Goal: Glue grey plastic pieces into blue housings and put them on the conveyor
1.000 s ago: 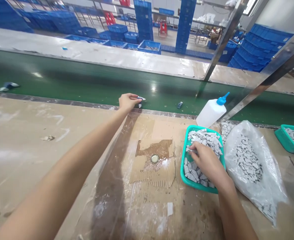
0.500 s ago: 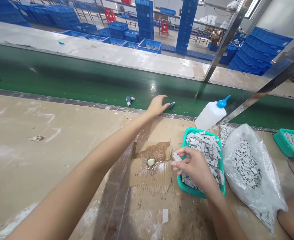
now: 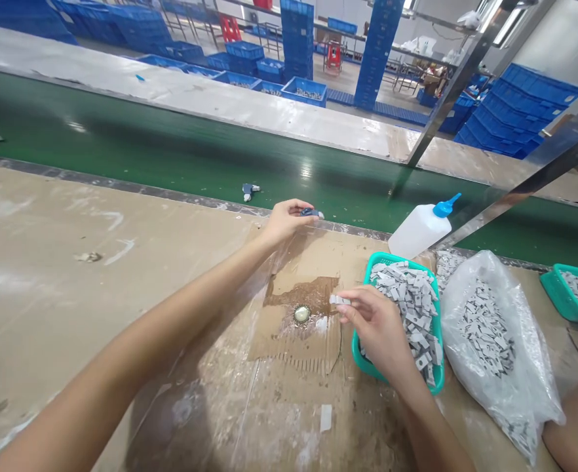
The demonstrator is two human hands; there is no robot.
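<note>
My left hand [image 3: 289, 219] is closed on a small dark blue and grey plastic part [image 3: 310, 212], at the near edge of the green conveyor belt [image 3: 181, 164]. Between the thumb and fingers of my right hand [image 3: 375, 321] is a small light grey plastic piece [image 3: 339, 299]. That hand is over the left side of a green basket [image 3: 440, 354] full of similar grey pieces. Left of it, a bottle cap [image 3: 301, 314] with pale, shiny contents sits on a wet-looking cardboard sheet [image 3: 274, 337]. Another blue and grey part [image 3: 250, 191] lies on the belt.
A white squeeze bottle [image 3: 419, 229] with a blue nozzle stands behind the basket. To the right are a clear plastic bag [image 3: 529, 373] of grey pieces and a second green basket [image 3: 554, 295]. A metal post [image 3: 439, 98] rises beyond the belt. Blue crates fill the background.
My left hand has closed on the blue and grey part, lifted it off the belt and drawn it back left. The right hand has turned its grey piece level, slightly away from the basket.
</note>
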